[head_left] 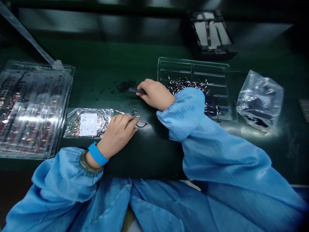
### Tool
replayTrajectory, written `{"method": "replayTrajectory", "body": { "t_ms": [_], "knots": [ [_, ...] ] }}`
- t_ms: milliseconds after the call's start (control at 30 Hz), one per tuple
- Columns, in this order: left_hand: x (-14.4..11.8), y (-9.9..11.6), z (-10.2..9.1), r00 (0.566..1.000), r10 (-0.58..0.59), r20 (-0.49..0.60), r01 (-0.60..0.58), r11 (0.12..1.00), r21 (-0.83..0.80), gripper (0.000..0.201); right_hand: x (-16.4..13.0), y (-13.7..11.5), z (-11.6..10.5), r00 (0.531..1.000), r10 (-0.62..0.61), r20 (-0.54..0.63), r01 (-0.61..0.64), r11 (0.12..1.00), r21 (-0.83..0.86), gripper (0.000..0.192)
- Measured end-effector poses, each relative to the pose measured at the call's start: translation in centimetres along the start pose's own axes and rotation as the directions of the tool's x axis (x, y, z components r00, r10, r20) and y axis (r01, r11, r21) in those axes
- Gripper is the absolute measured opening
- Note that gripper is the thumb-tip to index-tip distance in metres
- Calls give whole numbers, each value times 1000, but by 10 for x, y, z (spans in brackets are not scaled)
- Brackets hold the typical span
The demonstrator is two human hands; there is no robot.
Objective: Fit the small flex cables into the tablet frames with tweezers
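A: What surface are we on?
B: We're at a dark green bench (154, 154), semi-gloss, light glare near mid and right. Room's dim past it; a dark band with grey reflections (72, 24) runs along the back.
A: Left end?
B: We see a stack of clear trays (36, 111), glare on top, dark, red and gold-coloured parts inside. A translucent strip (29, 35) slants down from upper left to the stack's back corner.
A: Next?
B: Clear bag (70, 130) flat on the bench, just right of the stack, white label (88, 125) showing, wiry bits around it.
A: Left hand?
B: Our left hand (118, 130) lies over the bag's right end, fingertips closed on a thin dark cable part (142, 125). Its ends stick out past the fingers. Blue wristband (98, 154) and green bangle (88, 163) on that wrist.
A: Middle?
B: Behind the cable part we have a loose pile of black bits (124, 86), strays trailing left. Our right hand (155, 95) grips a dark slim tool (137, 91), tip at the pile's right side; contact, we can't tell.
A: Right side?
B: A clear tray (193, 69) with a heap of small parts (185, 84), partly hidden by our blue sleeve (190, 109). Farther back, a dark box (212, 35) with white strips, details blurred. Then a crumpled clear bag (260, 100), black contents, and a pale item (305, 109) at the far right edge, too blurry to name.
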State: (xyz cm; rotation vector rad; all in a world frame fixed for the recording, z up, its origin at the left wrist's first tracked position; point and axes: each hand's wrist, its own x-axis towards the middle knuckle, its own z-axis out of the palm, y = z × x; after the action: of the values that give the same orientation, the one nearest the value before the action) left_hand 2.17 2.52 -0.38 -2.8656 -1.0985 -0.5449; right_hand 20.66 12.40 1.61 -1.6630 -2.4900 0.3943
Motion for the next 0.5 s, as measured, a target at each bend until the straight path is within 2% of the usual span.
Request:
{"method": "replayTrajectory", "body": {
  "t_ms": [200, 333, 500],
  "knots": [
    [-1, 0, 2, 1000, -1, 27, 0, 1000, 13, 23, 14, 7, 11, 994, 26, -108, -17, 997, 78, 17],
    [-2, -1, 2, 1000, 4, 28, -4, 1000, 8, 23, 26, 5, 18, 988, 53, -145, -45, 997, 60, 17],
    [-3, 0, 1, 1000, 16, 9, -16, 1000, -1, 22, 19, -2, 13, 996, 65, -64, -66, 998, -9, 18]
  ]
}}
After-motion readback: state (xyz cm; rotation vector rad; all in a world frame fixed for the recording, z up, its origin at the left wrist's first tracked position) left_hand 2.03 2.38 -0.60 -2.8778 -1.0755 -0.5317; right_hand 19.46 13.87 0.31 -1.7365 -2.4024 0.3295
